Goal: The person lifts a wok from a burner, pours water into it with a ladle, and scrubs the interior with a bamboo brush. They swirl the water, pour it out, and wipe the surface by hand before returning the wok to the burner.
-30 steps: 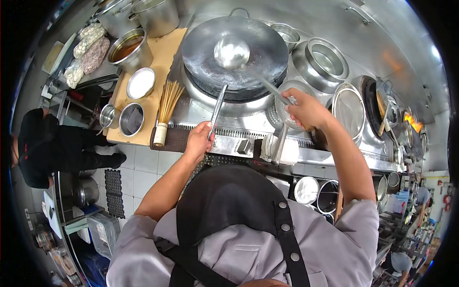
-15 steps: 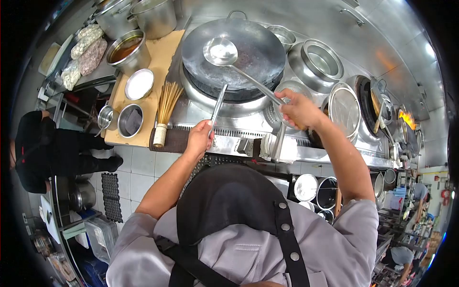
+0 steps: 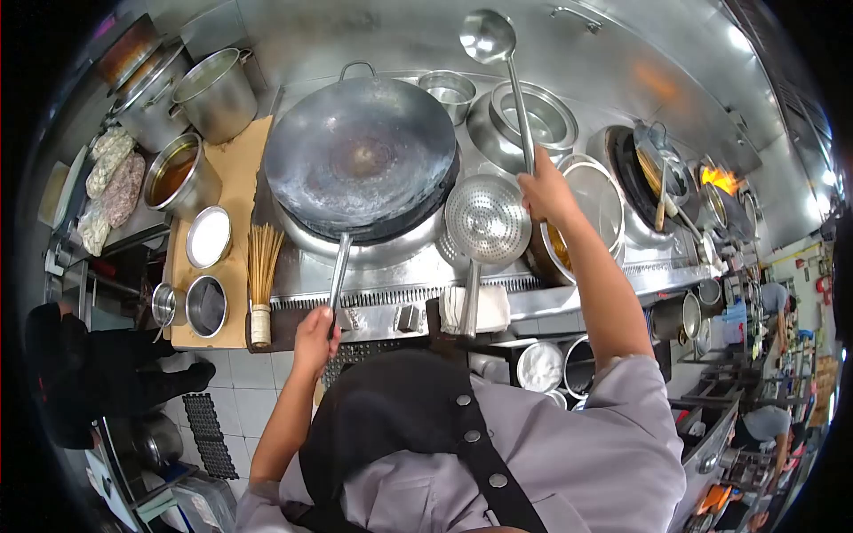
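My left hand point(image 3: 315, 342) is closed around the straight handle of a large dark wok point(image 3: 364, 151), which sits on a burner ring with nothing but a thin sheen or stains on its inner surface. My right hand point(image 3: 544, 188) grips the long handle of a metal ladle point(image 3: 488, 37). The ladle points away from me, its bowl up beyond the wok's right side. Just beside my right hand lies a perforated strainer point(image 3: 488, 218), its handle reaching over the stove's front edge near a folded white cloth point(image 3: 491, 309).
Steel bowls point(image 3: 537, 115) and a mesh sieve point(image 3: 593, 200) stand to the right, with a flame point(image 3: 721, 180) farther off. A bamboo brush point(image 3: 262, 284), a pot of brown liquid point(image 3: 185, 178) and a white-filled bowl point(image 3: 209, 237) are left. A person in black point(image 3: 115, 364) stands at far left.
The ladle has swung from over the wok to its right, turning to point away from me. My left hand stays on the wok handle. My view has turned rightward.
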The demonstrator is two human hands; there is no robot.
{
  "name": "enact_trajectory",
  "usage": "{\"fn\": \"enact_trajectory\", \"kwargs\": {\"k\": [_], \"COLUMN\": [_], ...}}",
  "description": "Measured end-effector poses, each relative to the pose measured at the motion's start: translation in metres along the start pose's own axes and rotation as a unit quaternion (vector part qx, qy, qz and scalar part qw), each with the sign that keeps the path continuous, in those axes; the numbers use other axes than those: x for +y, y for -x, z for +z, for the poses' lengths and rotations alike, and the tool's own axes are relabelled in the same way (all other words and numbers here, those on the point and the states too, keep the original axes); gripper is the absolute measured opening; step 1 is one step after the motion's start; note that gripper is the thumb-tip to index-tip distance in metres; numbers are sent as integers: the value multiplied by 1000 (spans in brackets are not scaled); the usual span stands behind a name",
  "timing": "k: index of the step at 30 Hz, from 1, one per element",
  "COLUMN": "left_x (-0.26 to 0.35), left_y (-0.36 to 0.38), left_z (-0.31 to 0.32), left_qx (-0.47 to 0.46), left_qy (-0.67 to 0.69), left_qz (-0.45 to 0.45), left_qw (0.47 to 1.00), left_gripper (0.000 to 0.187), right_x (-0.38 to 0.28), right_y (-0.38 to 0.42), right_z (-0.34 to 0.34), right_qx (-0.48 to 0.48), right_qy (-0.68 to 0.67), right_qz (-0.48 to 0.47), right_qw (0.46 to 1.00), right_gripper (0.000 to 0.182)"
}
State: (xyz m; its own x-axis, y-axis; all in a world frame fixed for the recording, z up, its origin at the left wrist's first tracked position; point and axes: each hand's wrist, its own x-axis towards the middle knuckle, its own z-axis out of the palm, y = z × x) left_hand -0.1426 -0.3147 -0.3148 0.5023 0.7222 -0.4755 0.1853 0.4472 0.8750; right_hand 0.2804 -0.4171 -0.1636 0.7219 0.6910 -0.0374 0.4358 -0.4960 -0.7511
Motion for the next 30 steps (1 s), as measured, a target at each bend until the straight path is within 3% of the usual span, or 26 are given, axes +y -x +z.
{"fn": "enact_trajectory", "kwargs": {"k": [4,7,9,10,11,12,13,14,17,18,19,20,21,22,25,29,30], "left_x": [-12,-15,-22,-23,-26,-32,-34,-34,-40,-43,-44,-43,-41,-39,-36,-44,-45], "left_y": [26,45,56,62,68,72,77,81,82,82,81,79,74,73,72,72,71], "left_z": [-11,-20,-29,-32,-36,-42,-44,-45,-50,-51,-52,-53,-53,-53,-54,-60,-60], "left_qx": [38,106,136,162,187,196,199,214,229,228,219,223,225,223,221,210,205], "left_qy": [12,53,66,81,97,105,104,108,116,117,113,108,102,109,119,117,117], "left_qz": [-30,-35,-27,-20,-13,-14,-13,-28,-42,-44,-48,-48,-47,-49,-32,-39,-41], "left_qw": [999,992,988,983,977,975,974,970,966,966,968,968,968,968,967,970,971], "left_gripper": [21,22,24,25,26,28,28,29,30,30,30,30,30,29,29,29,29], "right_x": [43,35,49,65,55,37,21,10,-7,-6,0,4,9,16,24,81,95], "right_y": [-133,-194,-250,-266,-271,-273,-270,-260,-270,-269,-265,-252,-236,-221,-163,-157,-156], "right_z": [42,72,88,93,89,78,66,61,61,71,78,82,76,62,19,-29,-38], "right_qx": [48,13,-198,-224,-230,-226,-204,-189,-238,-226,-216,-120,-11,-16,39,117,120], "right_qy": [85,151,44,-325,-326,-526,-690,-738,-711,-524,-526,-245,73,24,-1,218,221], "right_qz": [-94,-35,113,128,125,230,323,277,304,213,216,101,-18,1,13,10,13], "right_qw": [991,988,973,910,908,788,615,585,588,793,794,957,997,1000,999,969,968], "right_gripper": [50,40,25,13,13,5,3,9,6,8,8,6,16,40,49,52,52]}}
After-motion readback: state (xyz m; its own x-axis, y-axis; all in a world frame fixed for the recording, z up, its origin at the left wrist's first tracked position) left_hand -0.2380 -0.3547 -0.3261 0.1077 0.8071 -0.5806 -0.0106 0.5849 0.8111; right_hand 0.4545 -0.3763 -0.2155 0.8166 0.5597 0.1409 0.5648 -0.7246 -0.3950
